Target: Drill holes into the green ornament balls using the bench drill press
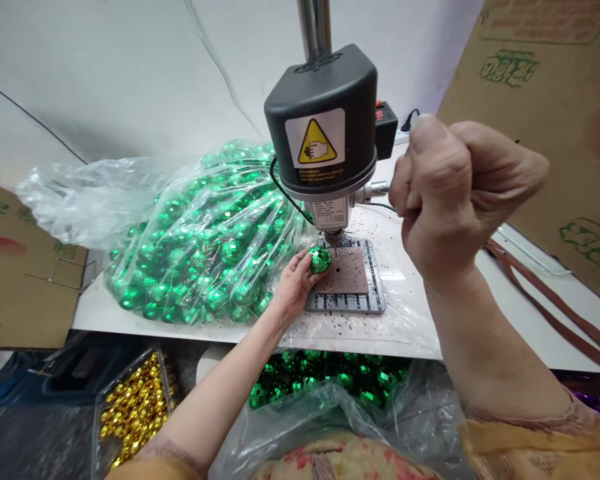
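My left hand [296, 280] pinches a shiny green faceted ball [321, 259] in its fingertips. The ball is below the chuck [334, 237] of a small black bench drill press [323, 127], above the left part of a brown board [353, 280] on the slotted metal base [379, 303]. My right hand [445, 193] is closed in a fist at the press's right side, at the end of its metal feed lever [379, 189]; the fingers hide the lever's grip. Whether the drill tip touches the ball is too small to tell.
A clear plastic bag [180, 260] full of green balls lies left of the press. More green balls [325, 377] are in plastic below the table edge. Gold balls [137, 407] fill a bin at lower left. Cardboard boxes [545, 133] stand at both sides. Dark shavings litter the white table [410, 327].
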